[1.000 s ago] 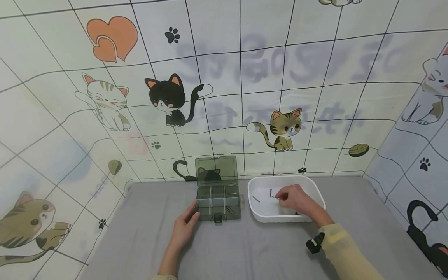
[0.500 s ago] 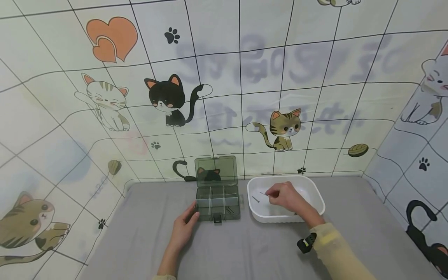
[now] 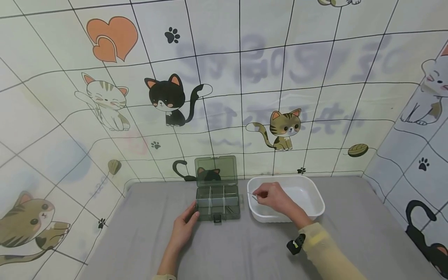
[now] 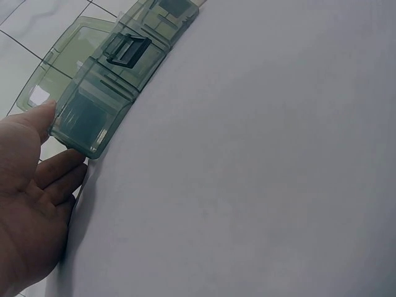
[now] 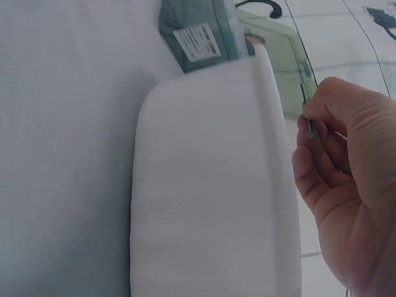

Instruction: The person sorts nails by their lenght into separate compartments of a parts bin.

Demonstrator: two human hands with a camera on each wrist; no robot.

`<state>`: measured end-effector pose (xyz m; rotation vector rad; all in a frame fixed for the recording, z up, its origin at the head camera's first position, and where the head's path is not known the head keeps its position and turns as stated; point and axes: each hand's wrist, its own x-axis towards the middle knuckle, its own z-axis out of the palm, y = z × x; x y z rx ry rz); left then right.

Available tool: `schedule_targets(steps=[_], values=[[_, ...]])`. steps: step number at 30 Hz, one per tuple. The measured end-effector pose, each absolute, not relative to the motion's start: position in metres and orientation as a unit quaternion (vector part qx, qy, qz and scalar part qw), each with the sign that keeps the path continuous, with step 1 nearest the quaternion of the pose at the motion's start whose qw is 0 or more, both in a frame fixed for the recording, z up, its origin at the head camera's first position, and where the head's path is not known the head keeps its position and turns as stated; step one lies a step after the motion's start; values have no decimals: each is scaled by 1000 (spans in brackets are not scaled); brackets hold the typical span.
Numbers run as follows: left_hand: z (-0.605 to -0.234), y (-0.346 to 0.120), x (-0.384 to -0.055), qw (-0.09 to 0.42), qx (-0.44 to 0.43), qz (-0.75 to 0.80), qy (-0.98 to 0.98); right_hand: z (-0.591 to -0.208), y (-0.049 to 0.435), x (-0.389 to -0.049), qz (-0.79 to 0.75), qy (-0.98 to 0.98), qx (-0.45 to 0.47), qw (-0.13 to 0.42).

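Observation:
My right hand (image 3: pixel 274 195) pinches a small metal screw (image 5: pixel 304 93) between thumb and forefinger, over the left end of a white tray (image 3: pixel 308 218). Its cross-slotted head shows below the thumb in the right wrist view. Another screw (image 3: pixel 254 197) lies in the tray, partly behind my fingertips. A green see-through compartment box (image 3: pixel 204 215) stands left of the tray with its lid (image 3: pixel 217 165) raised. My left hand (image 3: pixel 183 226) holds the box at its left side, thumb at the near corner. Several thin screws (image 3: pixel 229 210) lie in the near right compartment.
A grey cloth (image 3: pixel 224 252) covers the table. Behind it rises a wall sheet (image 3: pixel 224 112) printed with cats and grid lines, close to the raised lid. A white label (image 5: pixel 197 42) shows on the box's side. A black strap device (image 3: pixel 296 244) sits on the right wrist.
My right hand has lifted a screw from the tray floor and moved left with it toward the tray's left rim. The left hand and the box have stayed in place.

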<state>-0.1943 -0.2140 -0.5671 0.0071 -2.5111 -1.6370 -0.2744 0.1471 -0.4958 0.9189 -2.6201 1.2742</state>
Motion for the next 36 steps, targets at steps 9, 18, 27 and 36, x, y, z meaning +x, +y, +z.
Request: schedule_targets(steps=[9, 18, 27, 36], values=[[-567, -215, -196, 66, 1, -553, -831, -492, 126, -273, 411, -852, 323, 30], [-567, -216, -196, 72, 4, -545, -835, -492, 108, -272, 408, -847, 341, 23], [-568, -211, -197, 57, 7, -549, -834, -495, 99, -264, 397, -856, 331, 17], [-564, -215, -196, 61, 12, -551, -832, -498, 81, -264, 389, -860, 326, 47]])
